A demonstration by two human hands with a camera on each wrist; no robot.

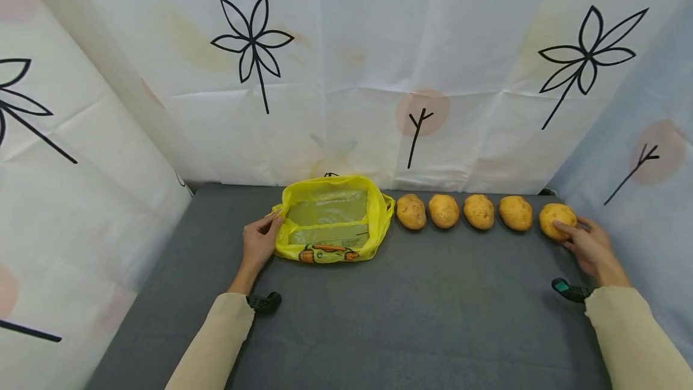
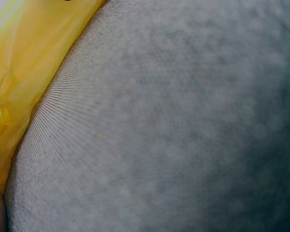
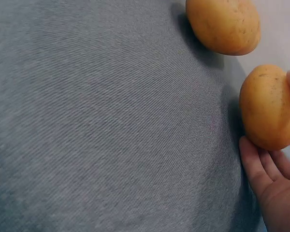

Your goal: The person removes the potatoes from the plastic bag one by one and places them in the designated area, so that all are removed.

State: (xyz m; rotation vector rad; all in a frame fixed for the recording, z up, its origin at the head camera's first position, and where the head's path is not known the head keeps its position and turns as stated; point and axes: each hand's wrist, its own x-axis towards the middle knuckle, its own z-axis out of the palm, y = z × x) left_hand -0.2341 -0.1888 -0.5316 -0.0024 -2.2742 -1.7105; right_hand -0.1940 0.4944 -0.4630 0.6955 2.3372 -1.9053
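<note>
A yellow plastic bag (image 1: 379,239) with a carrot print lies on the table with its mouth spread wide. At the bag's left rim, my left hand (image 1: 260,242) pinches the plastic between thumb and fingers. The same yellow bag (image 2: 34,53) fills the upper left corner of the left wrist view. Far to the right, my right hand (image 1: 594,248) holds the rightmost potato (image 1: 556,221), thumb on its near side. In the right wrist view, fingers (image 3: 253,162) reach under that potato (image 3: 266,108), and another potato (image 3: 224,24) lies apart from it.
Several potatoes stand in a row between the bag and my right hand, among them one potato (image 1: 411,212) beside the bag's right edge. Grey cloth covers the table (image 1: 411,324). A white patterned curtain (image 1: 357,65) hangs behind and at both sides.
</note>
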